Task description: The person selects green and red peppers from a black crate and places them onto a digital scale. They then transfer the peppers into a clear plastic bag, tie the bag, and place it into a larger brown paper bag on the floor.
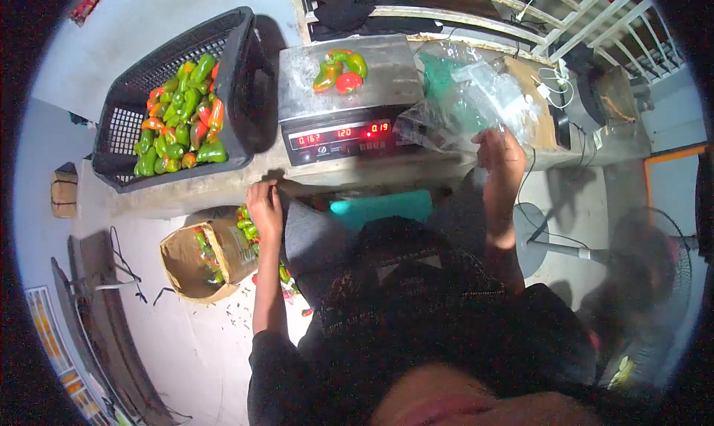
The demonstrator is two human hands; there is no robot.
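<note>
Several green and red peppers (341, 71) lie on the steel plate of a digital scale (298, 99), whose red display is lit. My right hand (502, 153), to the right of the scale, has its fingers closed at the near edge of a clear plastic bag (488, 99). At the front edge of the concrete counter (223, 183), my left hand (264, 205) is loosely bent, with the thumb apart and nothing seen in it. Left of the scale, a black plastic crate (240, 85) leans tilted towards me and holds many green, orange and red peppers (184, 110).
An open brown paper sack (240, 244) with peppers inside lies on the floor at left, with loose peppers (287, 281) beside it. Flat cardboard (538, 99) and a white cable (558, 88) are at the counter's right. A standing fan (641, 264) is on my right.
</note>
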